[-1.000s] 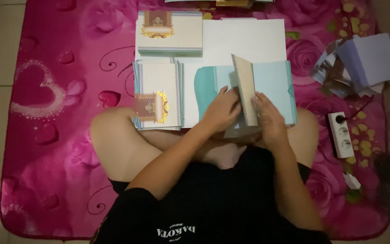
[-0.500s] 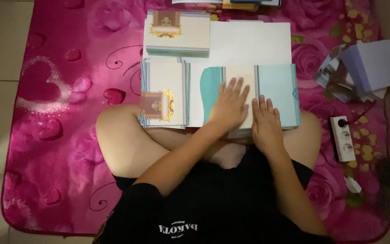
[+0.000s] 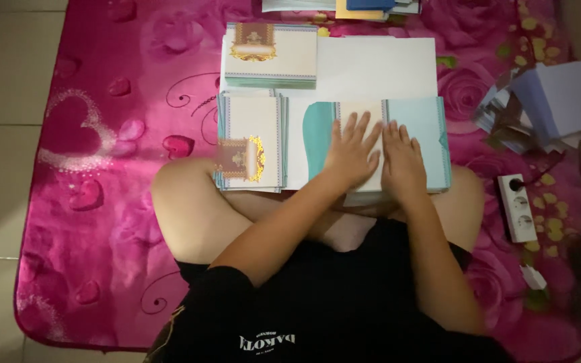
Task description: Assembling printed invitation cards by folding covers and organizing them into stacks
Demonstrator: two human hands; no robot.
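I sit cross-legged on a pink rug. My left hand (image 3: 352, 151) and my right hand (image 3: 403, 156) lie flat, fingers spread, side by side on a teal and cream card (image 3: 432, 134) that rests on my lap, over a large white sheet (image 3: 378, 67). The card's cream flap lies folded down under both palms. To the left stands a stack of cream cards with gold ornament (image 3: 250, 141). Another such stack (image 3: 272, 54) lies further away, above it.
A pale purple box with loose papers (image 3: 553, 101) sits at the right. A white power strip (image 3: 518, 207) lies by my right knee. More papers (image 3: 344, 7) line the rug's far edge. Tiled floor borders the rug on the left.
A second ago my hands held the card's flap upright. It has since been folded down, and both hands now press flat on it.
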